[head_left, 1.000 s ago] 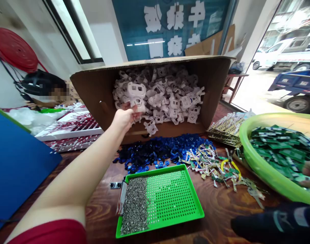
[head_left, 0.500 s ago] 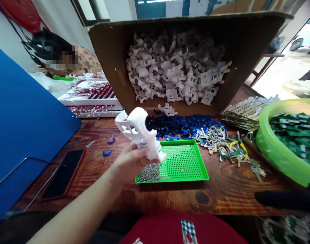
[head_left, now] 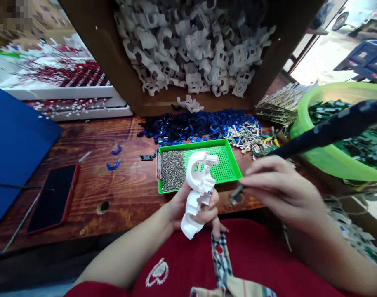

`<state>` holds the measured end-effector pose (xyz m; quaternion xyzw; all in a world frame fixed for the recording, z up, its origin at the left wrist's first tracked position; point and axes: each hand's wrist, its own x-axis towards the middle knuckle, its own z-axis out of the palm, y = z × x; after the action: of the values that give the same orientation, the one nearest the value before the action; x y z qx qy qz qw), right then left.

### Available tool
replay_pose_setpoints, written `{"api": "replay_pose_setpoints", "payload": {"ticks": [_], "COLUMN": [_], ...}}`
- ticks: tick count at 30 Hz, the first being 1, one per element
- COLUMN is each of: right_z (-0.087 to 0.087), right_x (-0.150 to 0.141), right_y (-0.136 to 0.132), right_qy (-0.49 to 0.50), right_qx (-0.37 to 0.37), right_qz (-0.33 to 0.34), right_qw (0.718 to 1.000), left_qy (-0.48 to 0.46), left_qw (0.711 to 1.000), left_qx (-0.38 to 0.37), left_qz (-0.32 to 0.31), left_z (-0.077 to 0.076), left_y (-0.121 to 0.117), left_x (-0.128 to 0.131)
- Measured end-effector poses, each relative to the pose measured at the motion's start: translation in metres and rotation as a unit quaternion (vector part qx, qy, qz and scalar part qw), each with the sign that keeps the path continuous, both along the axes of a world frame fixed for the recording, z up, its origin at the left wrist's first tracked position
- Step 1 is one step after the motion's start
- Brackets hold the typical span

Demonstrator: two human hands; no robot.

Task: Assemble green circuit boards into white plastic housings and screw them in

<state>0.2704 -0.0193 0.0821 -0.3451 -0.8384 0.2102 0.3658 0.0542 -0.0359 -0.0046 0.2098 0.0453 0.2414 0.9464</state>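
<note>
My left hand (head_left: 188, 212) is closed around white plastic housings (head_left: 198, 181), held upright just above my lap at the table's near edge. My right hand (head_left: 278, 192) is close to the right of them, its fingertips pinched on a small dark piece (head_left: 236, 194) that is too blurred to name. Just behind both hands lies a green perforated tray (head_left: 230, 167) with a heap of small metal screws (head_left: 172, 169) in its left part.
A cardboard box (head_left: 98, 45) on its side holds several white housings (head_left: 194, 45). Blue clips (head_left: 188, 126) and small printed boards (head_left: 246, 138) lie before it. At the right, another person's dark sleeve (head_left: 333, 128) crosses a green basin (head_left: 331, 161). A phone (head_left: 54, 198) and blue board (head_left: 15, 148) lie left.
My left hand drew the white housings out of the box and down to my lap. My right hand came into view beside them. The view tilted downward.
</note>
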Motion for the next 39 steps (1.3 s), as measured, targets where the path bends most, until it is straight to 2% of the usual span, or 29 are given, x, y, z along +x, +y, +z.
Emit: {"api": "replay_pose_setpoints", "payload": {"ticks": [2,4,8,10,12,15,17,19,23,27,31,39], "right_z": [-0.003,-0.01,-0.028,-0.037,-0.044,-0.05,-0.051,-0.052,-0.052,-0.052,-0.052,-0.053], "right_x": [-0.018,-0.037,-0.068,-0.077,-0.081,-0.08,-0.076,-0.071,-0.058,-0.05,-0.046,-0.058], "right_y": [0.007,0.015,0.02,0.019,0.017,0.016,0.016,0.015,0.015,0.018,0.019,0.017], "right_qy": [0.051,0.117,0.244,0.283,0.272,0.193,0.141,0.111,0.062,-0.034,-0.072,-0.024], "right_qx": [-0.022,-0.081,-0.254,-0.286,-0.279,-0.239,-0.22,-0.234,-0.263,-0.138,-0.033,0.035], "right_qz": [0.013,0.002,-0.019,-0.034,-0.035,-0.035,-0.046,-0.042,0.016,0.046,0.047,0.032], "right_qw": [0.998,0.99,0.936,0.915,0.92,0.951,0.964,0.965,0.963,0.989,0.996,0.999], "left_qy": [0.026,0.032,0.038,0.052,0.071,0.098,0.101,0.098,0.061,0.05,0.082,0.102], "left_qw": [1.0,0.999,0.991,0.985,0.98,0.976,0.972,0.964,0.954,0.962,0.959,0.939], "left_qx": [-0.006,-0.027,-0.072,-0.06,-0.032,-0.02,-0.043,-0.077,-0.117,-0.085,-0.089,-0.063], "left_qz": [0.009,0.027,0.105,0.153,0.18,0.192,0.208,0.233,0.27,0.254,0.257,0.321], "left_z": [-0.001,-0.002,-0.002,-0.001,0.001,0.002,0.002,0.002,0.003,-0.001,-0.003,0.007], "left_y": [-0.001,-0.003,-0.009,-0.011,-0.012,-0.012,-0.011,-0.01,-0.007,-0.009,-0.01,-0.005], "left_x": [-0.004,-0.01,-0.022,-0.024,-0.024,-0.024,-0.024,-0.024,-0.025,-0.026,-0.021,-0.01]}}
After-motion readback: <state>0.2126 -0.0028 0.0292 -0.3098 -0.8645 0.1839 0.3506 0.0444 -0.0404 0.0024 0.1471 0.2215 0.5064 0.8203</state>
